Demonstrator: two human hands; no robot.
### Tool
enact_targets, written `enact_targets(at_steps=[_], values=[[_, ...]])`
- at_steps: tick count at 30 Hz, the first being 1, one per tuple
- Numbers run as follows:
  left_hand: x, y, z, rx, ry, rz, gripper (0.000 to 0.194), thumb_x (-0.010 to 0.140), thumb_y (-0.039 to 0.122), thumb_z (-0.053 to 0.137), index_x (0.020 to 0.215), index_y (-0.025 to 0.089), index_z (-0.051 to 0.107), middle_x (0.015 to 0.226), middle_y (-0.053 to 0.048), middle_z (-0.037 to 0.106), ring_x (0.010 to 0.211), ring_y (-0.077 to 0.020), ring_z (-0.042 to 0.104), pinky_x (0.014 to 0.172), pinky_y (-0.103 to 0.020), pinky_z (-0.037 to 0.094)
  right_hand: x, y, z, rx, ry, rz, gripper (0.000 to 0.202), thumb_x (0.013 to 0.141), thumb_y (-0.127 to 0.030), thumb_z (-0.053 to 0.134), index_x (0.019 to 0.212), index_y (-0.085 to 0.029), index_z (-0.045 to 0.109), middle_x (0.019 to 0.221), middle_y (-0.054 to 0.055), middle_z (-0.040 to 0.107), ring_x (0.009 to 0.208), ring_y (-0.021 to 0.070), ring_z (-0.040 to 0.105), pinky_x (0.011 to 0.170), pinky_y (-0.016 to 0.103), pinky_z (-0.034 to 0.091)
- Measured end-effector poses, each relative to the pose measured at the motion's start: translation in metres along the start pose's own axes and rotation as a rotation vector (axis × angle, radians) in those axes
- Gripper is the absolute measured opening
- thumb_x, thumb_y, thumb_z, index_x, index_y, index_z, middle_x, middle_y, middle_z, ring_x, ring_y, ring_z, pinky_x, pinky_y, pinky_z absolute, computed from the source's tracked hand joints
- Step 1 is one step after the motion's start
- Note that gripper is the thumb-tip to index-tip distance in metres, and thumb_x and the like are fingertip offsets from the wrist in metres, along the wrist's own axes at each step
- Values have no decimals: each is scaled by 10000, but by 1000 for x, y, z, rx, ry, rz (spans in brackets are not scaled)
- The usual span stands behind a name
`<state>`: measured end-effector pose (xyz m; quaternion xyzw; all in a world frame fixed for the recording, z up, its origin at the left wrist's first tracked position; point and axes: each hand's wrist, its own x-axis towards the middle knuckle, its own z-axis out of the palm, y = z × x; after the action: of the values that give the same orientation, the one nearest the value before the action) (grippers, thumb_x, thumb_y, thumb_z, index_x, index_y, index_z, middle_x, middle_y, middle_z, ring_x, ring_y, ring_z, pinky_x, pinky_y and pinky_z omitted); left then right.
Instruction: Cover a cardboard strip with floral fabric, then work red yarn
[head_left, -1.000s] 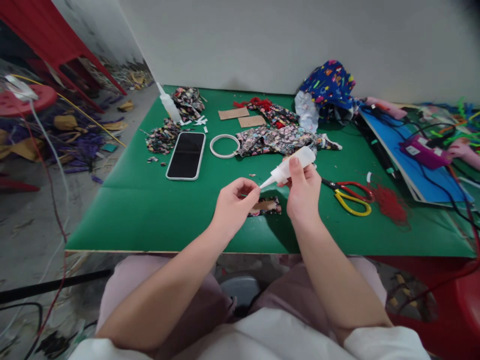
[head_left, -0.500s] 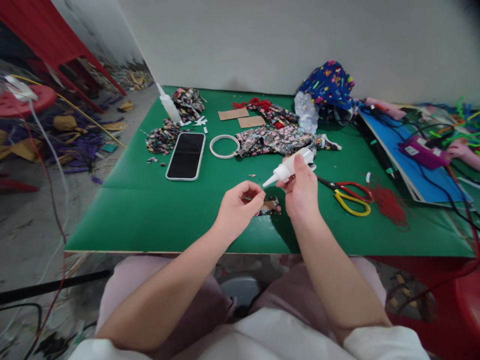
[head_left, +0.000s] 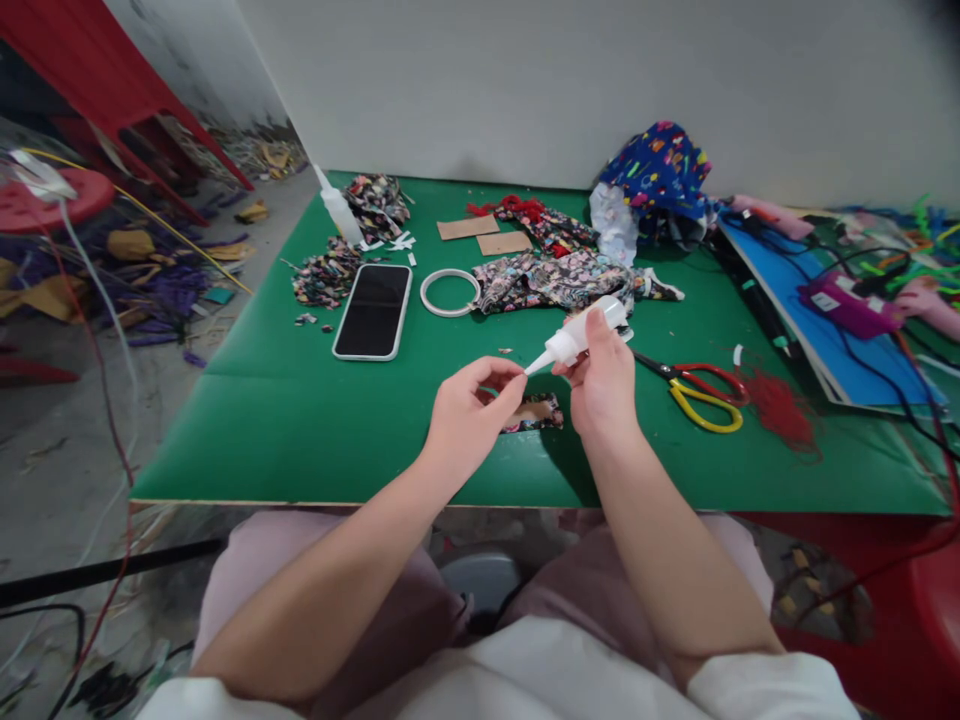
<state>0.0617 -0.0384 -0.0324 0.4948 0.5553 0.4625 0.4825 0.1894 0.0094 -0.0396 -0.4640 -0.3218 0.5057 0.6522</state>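
Note:
My right hand point(head_left: 606, 385) grips a white squeeze bottle point(head_left: 589, 328) with a long pointed nozzle, tilted down to the left. My left hand point(head_left: 476, 410) is pinched closed, and its thumb and forefinger meet the nozzle's tip; whatever lies between the fingertips is too small to make out. Beneath the left fingers, a small strip of dark floral fabric with a brown cardboard piece point(head_left: 537, 411) on it lies on the green table point(head_left: 300, 430). The left hand covers the strip's left end.
Scissors point(head_left: 705, 395) and red thread point(head_left: 780, 410) lie to the right. A phone point(head_left: 373, 312), a roll of tape point(head_left: 448, 292), floral fabric point(head_left: 555, 282) and cardboard pieces point(head_left: 468, 228) are farther back. Another nozzle bottle point(head_left: 341, 215) stands at the back left. A blue folder point(head_left: 810, 310) bears cables.
My left hand has shifted slightly left and up, so its fingertips now meet the nozzle tip. More of the fabric strip shows. The bottle stays in my right hand, nearly still.

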Motion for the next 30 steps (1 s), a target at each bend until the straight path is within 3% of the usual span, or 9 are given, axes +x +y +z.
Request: enact_targets(at_steps=[16,23,30], values=[[1,-2,-1,27,21,-8,71,720,244,598,721,174,594,604,30,576,448,-71,528,381,-156,376,-1,3,1,-45,-4,-82,311,687,-476,650,737,-176,581,618,-46,557,469,46,487,386,157,394],[1,2,-3,9,47,42,77,734,235,592,703,165,601,604,29,578,499,-61,518,433,-143,396,5,3,-1,109,11,101,376,672,-539,639,739,-176,566,583,-53,550,454,48,487,373,150,394],[-2,0,0,29,-5,71,128,757,276,590,811,174,647,786,-14,655,554,-83,575,489,-182,456,8,6,-3,196,-39,311,446,625,-577,660,761,-158,589,562,-62,558,371,23,436,351,144,406]])
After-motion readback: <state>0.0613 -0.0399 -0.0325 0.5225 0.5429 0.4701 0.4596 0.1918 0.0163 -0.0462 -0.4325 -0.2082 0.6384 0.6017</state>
